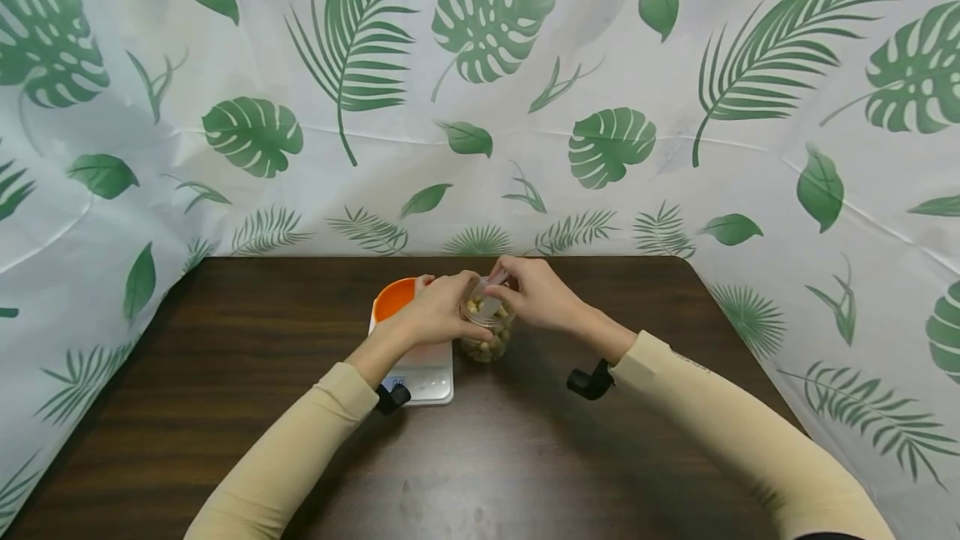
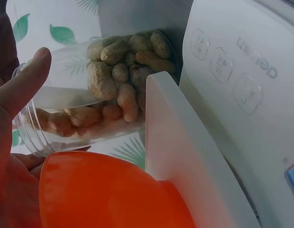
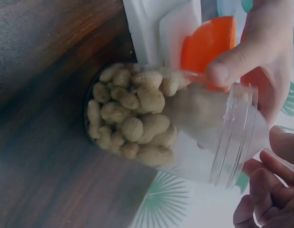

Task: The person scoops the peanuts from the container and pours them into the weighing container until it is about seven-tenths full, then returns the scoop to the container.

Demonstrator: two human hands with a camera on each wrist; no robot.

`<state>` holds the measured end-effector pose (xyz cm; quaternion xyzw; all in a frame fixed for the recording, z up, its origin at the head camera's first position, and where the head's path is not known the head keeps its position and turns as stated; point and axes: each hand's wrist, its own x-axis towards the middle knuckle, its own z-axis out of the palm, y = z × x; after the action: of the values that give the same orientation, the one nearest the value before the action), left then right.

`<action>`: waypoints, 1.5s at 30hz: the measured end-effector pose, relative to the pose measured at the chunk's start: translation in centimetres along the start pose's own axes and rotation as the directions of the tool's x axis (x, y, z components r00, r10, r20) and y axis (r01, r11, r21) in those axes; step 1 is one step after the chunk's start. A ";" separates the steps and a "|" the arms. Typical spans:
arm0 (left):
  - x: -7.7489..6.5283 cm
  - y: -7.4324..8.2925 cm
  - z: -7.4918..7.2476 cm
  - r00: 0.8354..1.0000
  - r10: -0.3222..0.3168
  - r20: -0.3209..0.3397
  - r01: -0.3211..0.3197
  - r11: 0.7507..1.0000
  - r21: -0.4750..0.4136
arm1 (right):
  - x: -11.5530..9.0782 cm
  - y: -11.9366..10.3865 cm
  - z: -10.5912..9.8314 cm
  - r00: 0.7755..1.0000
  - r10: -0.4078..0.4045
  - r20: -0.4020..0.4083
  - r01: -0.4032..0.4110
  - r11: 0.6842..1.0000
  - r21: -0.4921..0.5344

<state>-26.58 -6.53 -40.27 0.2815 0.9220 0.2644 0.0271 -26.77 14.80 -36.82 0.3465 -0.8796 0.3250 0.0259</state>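
Note:
A clear plastic jar (image 3: 194,161) of unshelled peanuts (image 3: 137,109) stands upright on the table. My left hand (image 1: 435,311) holds it near its threaded neck, with the thumb (image 2: 25,88) on one side and fingers on the other. Above the mouth, my right hand (image 1: 542,297) pinches the handle of a translucent scoop (image 1: 489,307). The scoop's blade reaches down inside the jar towards the peanuts. Beside the jar, partly under my left hand and wrist, an orange bowl (image 1: 393,298) rests on a white kitchen scale (image 1: 433,386).
The dark wooden table (image 1: 600,457) runs back to a leaf-printed white curtain (image 1: 510,182). The scale's buttons (image 2: 222,64) face the near side, and its small display (image 1: 395,382) is partly covered by the left wrist camera (image 1: 393,398).

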 end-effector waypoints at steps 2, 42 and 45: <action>0.0 0.0 0.0 1.000 -0.010 -0.001 0.010 1.000 0.006 | -0.2 0.4 -0.1 1.000 0.014 -0.006 -0.014 0.999 0.032; 0.1 0.0 -0.1 1.000 -0.022 0.011 0.022 1.000 0.011 | -3.4 2.5 0.8 0.942 0.216 -0.257 -0.138 0.947 0.291; 0.1 0.0 -0.1 1.000 -0.021 0.010 0.021 1.000 0.005 | -3.7 1.0 0.3 0.944 0.213 -0.253 -0.131 0.944 0.304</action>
<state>-26.70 -6.53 -40.18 0.2733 0.9253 0.2606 0.0337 -24.57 17.37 -38.59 0.2178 -0.8385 0.4943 0.0723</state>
